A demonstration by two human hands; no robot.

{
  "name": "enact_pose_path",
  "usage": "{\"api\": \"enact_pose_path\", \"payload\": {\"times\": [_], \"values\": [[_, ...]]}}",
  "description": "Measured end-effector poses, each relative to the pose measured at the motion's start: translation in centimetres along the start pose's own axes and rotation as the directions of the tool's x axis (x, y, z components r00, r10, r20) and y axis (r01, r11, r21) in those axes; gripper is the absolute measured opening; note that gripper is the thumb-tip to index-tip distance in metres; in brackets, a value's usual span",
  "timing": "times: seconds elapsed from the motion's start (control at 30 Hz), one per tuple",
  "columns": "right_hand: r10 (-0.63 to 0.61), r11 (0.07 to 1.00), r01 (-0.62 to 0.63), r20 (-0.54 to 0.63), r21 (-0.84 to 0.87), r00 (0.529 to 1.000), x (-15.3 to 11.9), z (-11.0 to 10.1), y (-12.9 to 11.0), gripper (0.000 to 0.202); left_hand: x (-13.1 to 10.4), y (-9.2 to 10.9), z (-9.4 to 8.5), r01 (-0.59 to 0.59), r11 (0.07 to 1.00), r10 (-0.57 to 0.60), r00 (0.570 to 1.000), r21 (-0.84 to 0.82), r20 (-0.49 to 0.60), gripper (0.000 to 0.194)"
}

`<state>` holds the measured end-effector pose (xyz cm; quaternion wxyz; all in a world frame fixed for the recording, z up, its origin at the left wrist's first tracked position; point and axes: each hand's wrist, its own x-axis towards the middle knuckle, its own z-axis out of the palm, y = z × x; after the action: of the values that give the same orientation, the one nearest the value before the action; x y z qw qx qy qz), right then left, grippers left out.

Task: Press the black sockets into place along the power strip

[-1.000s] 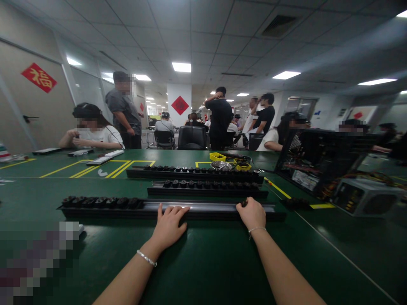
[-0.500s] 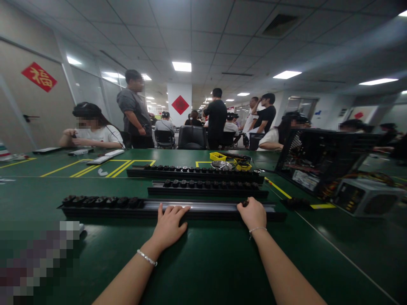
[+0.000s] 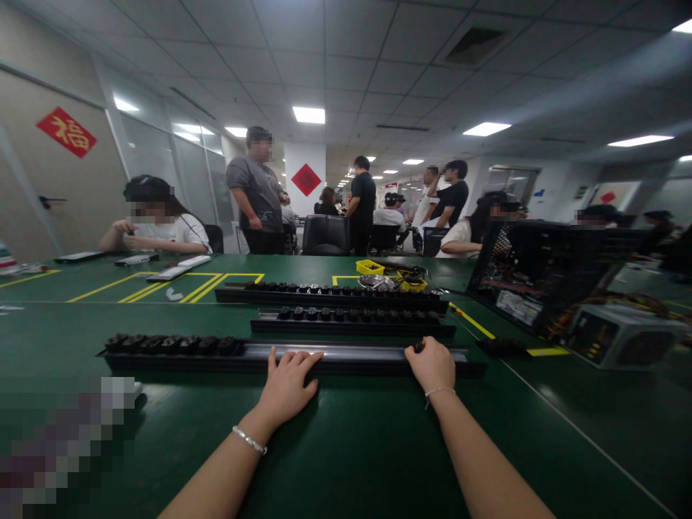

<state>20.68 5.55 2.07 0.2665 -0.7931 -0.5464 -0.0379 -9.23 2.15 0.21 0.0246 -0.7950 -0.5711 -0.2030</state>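
Observation:
A long black metal channel [image 3: 362,352] with a shiny inner floor lies across the table before me. Several black socket-like blocks [image 3: 173,345] sit in a row at its left end. My left hand [image 3: 287,388] is open, its fingers spread and resting on the channel near the middle. Toward the right end, my right hand [image 3: 434,366] is closed on a small black block [image 3: 419,347], over the channel; my fingers partly hide it. Behind lie a shorter black channel [image 3: 351,329] and a longer black channel [image 3: 324,297], each holding a row of similar blocks.
To the right stand an open computer case [image 3: 546,267] and a power supply unit [image 3: 627,335] with cables. Yellow trays [image 3: 370,267] and a metal dish [image 3: 377,282] lie at the back. A pixelated object [image 3: 65,440] is at front left. Several people sit or stand beyond.
My right hand has shifted very slightly to the right with the small block; my left hand stays put. In the background, a standing person in grey has moved right and one in black left.

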Motion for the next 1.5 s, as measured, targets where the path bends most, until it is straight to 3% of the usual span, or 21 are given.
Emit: {"api": "enact_pose_path", "payload": {"times": [0.47,0.73,1.5], "values": [[0.030,0.998,-0.030,0.000,0.049,1.000,0.1,0.1,0.2,0.016,0.0,0.0,0.1,-0.001,1.000,0.001,1.000,-0.001,-0.001,0.047],[0.034,0.999,-0.036,-0.051,-0.036,0.998,0.5,0.1,1.0,0.017,0.0,0.2,-0.1,0.006,1.000,-0.006,1.000,0.031,0.009,0.048],[0.079,0.996,-0.080,-0.034,-0.026,0.996,0.8,-0.2,1.6,0.022,-0.1,0.2,-0.2,0.007,1.000,-0.007,1.000,-0.001,0.015,0.047]]}}
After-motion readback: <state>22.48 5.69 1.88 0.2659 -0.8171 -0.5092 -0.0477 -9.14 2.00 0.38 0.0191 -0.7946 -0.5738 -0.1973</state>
